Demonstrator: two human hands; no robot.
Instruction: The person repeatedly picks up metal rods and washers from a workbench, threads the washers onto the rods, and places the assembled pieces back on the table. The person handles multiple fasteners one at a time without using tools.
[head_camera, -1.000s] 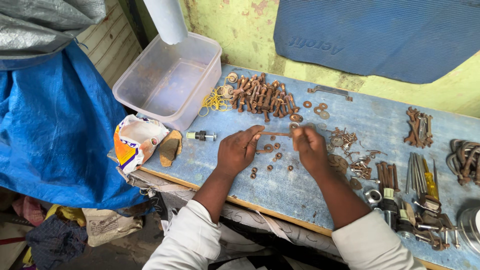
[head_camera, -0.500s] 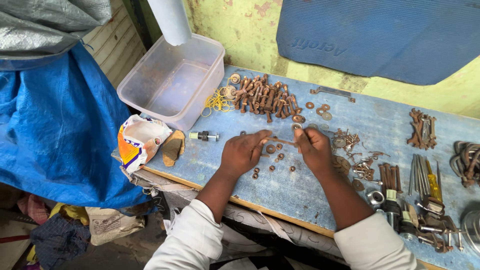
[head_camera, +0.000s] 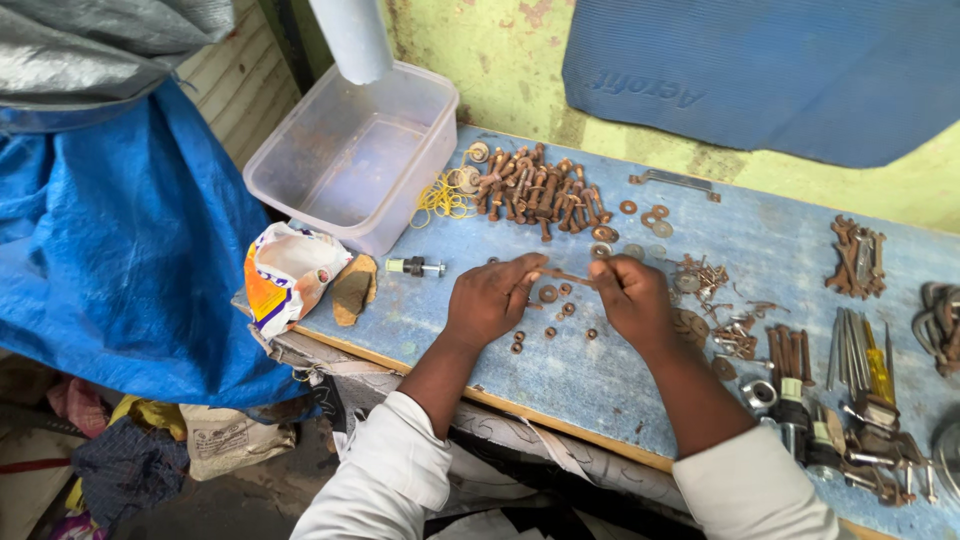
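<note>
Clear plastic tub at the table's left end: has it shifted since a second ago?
No. The clear plastic tub sits at the same corner of the blue table, beside the pile of rusty bolts; only the camera shifted.

left hand (head_camera: 492, 298) closer to right hand (head_camera: 630, 297) than before, both now pinching rusty bolt (head_camera: 563, 275), fingers curled tighter

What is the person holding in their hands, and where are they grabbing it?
A thin rusty bolt, held level above the blue table. The left hand pinches one end and the right hand pinches the other, leaving its middle bare.
</note>
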